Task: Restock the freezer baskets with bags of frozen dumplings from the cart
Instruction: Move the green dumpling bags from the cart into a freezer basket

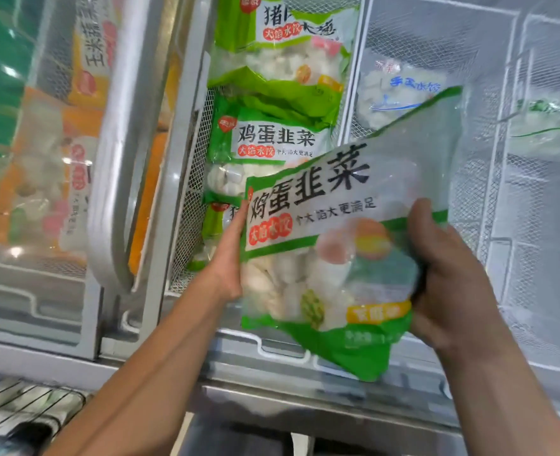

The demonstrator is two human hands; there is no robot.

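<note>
Head view: both hands hold one green-and-white bag of dumplings (341, 238) up over the open freezer. Left hand (229, 258) lies flat against the bag's left edge, fingers straight, thumb hidden behind the bag. Right hand (443, 278) is clamped on the bag's right edge, thumb on the front, fingers wrapped behind. The bag is tilted, top corner up and to the right, bottom seam hanging over the freezer's front rim (272, 373). It touches nothing but the hands as far as I can tell.

Behind it, the middle mesh basket (189, 192) holds a row of similar green bags: a green bag at the back (281, 44), a matching green bag in the middle (265, 139), and a third bag (217, 222) mostly covered by the left hand and the held bag. The right basket (489, 192) is mostly bare mesh, with a white bag with blue print (393, 93) at the back. Further right, another pale bag (541, 126), blurred. On the left, under the sliding glass lid (41, 159), orange bags (81, 54) show through. Bottom left corner: wire cart (25, 409), contents blurred.
</note>
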